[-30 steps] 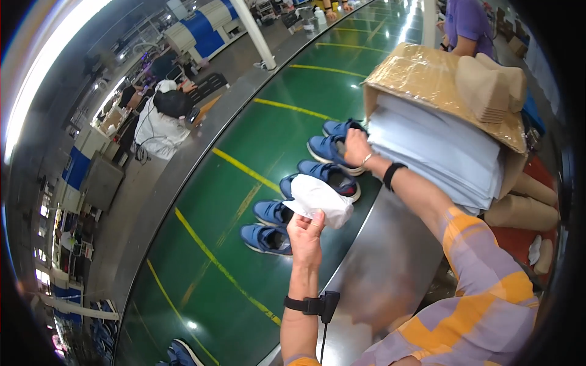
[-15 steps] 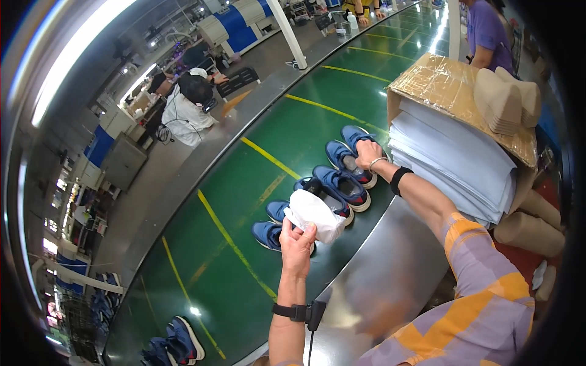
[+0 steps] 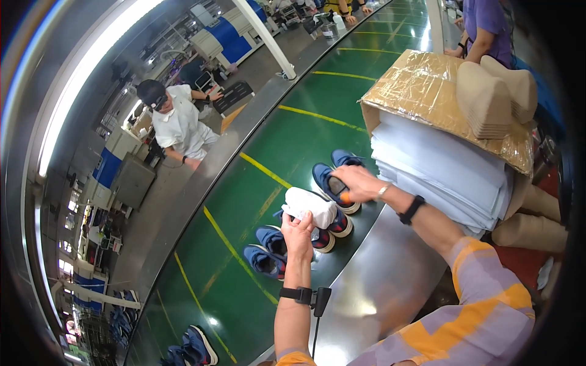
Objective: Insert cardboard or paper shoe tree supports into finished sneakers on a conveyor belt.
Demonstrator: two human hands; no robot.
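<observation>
Moved, head view: since the earlier frame, the right hand (image 3: 360, 183) has gone from the far shoe (image 3: 348, 158) to the nearer blue shoe (image 3: 322, 177) of that pair; the co-worker in white (image 3: 177, 122) now has a hand near the edge of the green belt (image 3: 256, 210).
Right-hand fingers: bent down at the nearer shoe's opening, tips hidden; I cannot tell whether they clamp anything.
Left-hand fingers: those of the left hand (image 3: 298, 235) are pinched on the lower end of the white wad (image 3: 310, 204), thumb on the near side.
White wad: held above another pair, partly hiding it.
Blue shoes: on the belt, the right hand's pair just beside the carton (image 3: 421, 70).
Shoe step: probably readying the opening, wad kept close.
Opening's next need: likely a clear, spread collar and a steady shoe.
</observation>
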